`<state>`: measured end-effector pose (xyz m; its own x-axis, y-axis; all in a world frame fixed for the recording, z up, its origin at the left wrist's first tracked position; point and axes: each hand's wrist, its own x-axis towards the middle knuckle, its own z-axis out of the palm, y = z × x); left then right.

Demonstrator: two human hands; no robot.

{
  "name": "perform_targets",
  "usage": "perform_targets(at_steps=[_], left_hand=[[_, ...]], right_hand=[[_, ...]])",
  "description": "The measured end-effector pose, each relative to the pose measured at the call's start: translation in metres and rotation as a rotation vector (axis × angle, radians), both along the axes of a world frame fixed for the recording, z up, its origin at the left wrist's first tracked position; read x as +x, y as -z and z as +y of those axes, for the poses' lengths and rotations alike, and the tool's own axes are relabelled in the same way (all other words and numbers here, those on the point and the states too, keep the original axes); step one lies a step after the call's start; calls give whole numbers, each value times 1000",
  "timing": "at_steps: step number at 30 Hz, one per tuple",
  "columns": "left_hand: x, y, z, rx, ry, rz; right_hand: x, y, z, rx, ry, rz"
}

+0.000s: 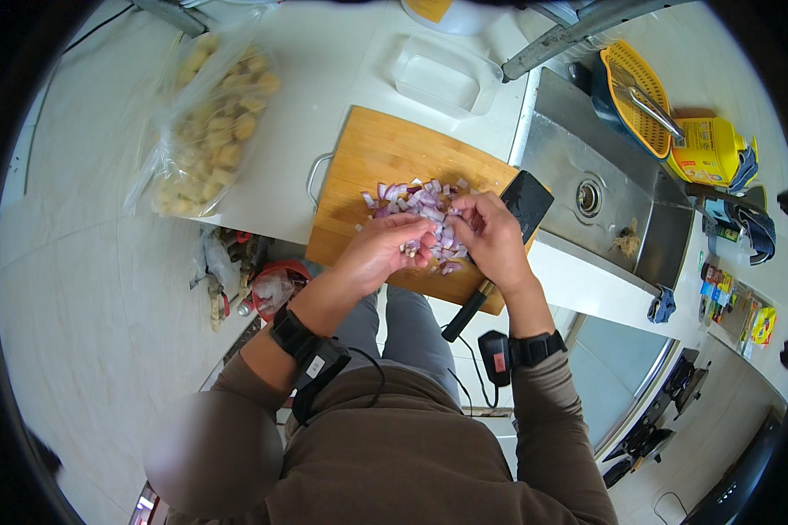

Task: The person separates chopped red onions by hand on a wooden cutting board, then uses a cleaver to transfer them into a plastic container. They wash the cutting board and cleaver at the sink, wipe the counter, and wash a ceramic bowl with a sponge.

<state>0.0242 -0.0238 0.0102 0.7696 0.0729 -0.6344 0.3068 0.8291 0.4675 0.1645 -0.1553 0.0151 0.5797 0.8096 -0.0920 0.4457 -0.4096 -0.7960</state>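
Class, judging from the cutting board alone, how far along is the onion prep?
Done: the red onion lies diced on the wooden cutting board, and the cleaver is set down. In hand: the left hand and right hand gather pieces. Left: much of the pile remains on the board.

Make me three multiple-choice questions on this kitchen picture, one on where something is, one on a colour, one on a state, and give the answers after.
1. Where does the cleaver lie?
A. in the sink
B. on the cutting board's right edge
C. on the floor

2. What colour are the chopped onion pieces?
A. purple and white
B. green
C. orange

3. What are the left hand and right hand doing?
A. hanging clear of the board
B. gripping the cleaver
C. cupped together around the onion pieces

Answers: B, its dark blade rests on the wooden cutting board beside the sink; A, they show purple skins with white flesh; C, both hands close in on the pile.
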Motion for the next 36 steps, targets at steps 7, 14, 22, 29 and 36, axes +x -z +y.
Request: perform_targets(at_steps=[7, 14, 22, 29, 36], left_hand=[[11, 2, -4, 19, 21, -37], [11, -3, -4, 212, 139, 33], [8, 5, 2, 60, 62, -15], [-5, 6, 15, 9, -34, -85], [-13, 3, 20, 90, -54, 9]], right_hand=[[-21, -12, -11, 131, 49, 227], [-17, -15, -16, 132, -19, 209], [-15, -13, -22, 143, 22, 319], [-8, 4, -23, 132, 139, 335], [-21, -1, -51, -37, 213, 123]])
